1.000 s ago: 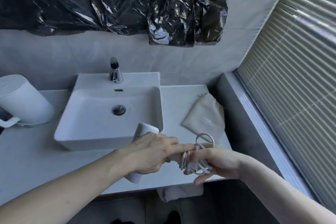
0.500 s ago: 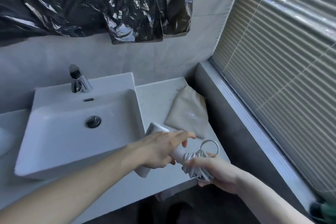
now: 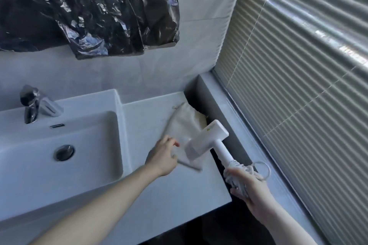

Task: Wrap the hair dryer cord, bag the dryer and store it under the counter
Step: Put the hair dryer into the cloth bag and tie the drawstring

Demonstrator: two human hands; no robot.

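Observation:
My right hand [image 3: 249, 185] grips the white hair dryer [image 3: 207, 141] by the lower end of its handle, with the wound cord [image 3: 242, 172] bunched under the fingers and one loop sticking out to the right. The dryer's head hangs above the counter's right end, tilted up and to the left. My left hand [image 3: 164, 155] rests on the near corner of the beige cloth bag [image 3: 185, 123], which lies flat on the white counter [image 3: 169, 195]; the fingers pinch the bag's edge, blurred by motion.
A white basin [image 3: 59, 145] with a chrome tap [image 3: 31, 103] fills the counter's left side. A grey ledge [image 3: 229, 117] and slatted blinds [image 3: 298, 65] run along the right. Black plastic sheeting [image 3: 89, 10] hangs on the wall behind. Dark space lies below the counter edge.
My left hand let go of the dryer and reached to the bag. My right hand swung the dryer up and to the right by the handle. The view turned right.

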